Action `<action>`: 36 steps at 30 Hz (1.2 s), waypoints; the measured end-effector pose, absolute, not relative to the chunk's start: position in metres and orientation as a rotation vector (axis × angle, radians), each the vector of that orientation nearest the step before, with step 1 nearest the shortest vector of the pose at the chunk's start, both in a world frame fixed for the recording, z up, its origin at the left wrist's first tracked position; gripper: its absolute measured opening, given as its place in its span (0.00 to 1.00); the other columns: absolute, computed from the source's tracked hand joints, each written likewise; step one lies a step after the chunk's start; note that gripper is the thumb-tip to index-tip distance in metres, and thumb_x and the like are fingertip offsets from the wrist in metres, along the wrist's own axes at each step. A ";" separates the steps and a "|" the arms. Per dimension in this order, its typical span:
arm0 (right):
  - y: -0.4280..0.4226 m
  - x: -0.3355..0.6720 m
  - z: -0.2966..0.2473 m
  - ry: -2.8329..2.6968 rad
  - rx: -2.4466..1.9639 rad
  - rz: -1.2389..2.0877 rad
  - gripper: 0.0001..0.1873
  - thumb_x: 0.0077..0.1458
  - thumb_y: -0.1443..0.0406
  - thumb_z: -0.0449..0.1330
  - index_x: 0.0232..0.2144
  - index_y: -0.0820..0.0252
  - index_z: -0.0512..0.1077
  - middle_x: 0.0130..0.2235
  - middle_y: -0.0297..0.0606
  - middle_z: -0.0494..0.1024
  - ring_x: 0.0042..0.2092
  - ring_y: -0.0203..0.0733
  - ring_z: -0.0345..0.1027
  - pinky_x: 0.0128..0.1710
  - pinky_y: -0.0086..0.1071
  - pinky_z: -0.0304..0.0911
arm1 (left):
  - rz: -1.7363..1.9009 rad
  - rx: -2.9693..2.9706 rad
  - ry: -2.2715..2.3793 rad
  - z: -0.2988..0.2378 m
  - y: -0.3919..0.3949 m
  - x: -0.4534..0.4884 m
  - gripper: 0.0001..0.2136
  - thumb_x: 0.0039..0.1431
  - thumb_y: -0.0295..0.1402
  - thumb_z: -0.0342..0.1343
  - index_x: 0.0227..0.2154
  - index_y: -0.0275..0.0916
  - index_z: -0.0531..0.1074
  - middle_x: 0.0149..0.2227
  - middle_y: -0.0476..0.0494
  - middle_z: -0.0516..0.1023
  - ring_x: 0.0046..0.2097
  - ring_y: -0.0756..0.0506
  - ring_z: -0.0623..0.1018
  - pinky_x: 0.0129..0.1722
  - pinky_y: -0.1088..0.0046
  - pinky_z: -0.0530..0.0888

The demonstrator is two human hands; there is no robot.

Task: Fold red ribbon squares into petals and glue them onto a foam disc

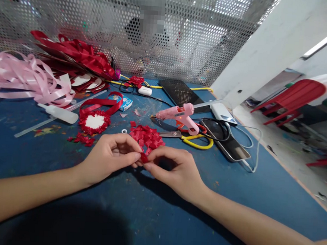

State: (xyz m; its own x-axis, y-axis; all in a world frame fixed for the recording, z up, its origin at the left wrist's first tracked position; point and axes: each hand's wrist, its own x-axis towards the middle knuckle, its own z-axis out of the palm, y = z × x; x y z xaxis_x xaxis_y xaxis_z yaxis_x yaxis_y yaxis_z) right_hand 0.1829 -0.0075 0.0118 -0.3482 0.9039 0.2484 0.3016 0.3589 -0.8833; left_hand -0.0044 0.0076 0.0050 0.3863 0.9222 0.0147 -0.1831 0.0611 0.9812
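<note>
Head view: left hand (108,154) and right hand (177,170) pinch glossy red ribbon scrap (144,157).

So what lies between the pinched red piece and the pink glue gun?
In the head view, a pile of cut red squares and the blades of the scissors lie between the red piece and the glue gun.

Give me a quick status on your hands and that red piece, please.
Left hand and right hand pinch small red ribbon piece. Pile of red ribbon squares just behind. Pink glue gun beyond, apart.
</note>
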 end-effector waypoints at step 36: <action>-0.010 0.176 0.014 -1.710 -1.195 1.089 0.05 0.48 0.69 0.58 0.22 0.62 0.69 0.21 0.29 0.68 0.23 0.28 0.57 0.22 0.23 0.54 | 0.957 1.525 1.086 0.003 0.000 -0.001 0.03 0.50 0.31 0.60 0.27 0.38 0.75 0.27 0.50 0.79 0.30 0.50 0.78 0.30 0.81 0.75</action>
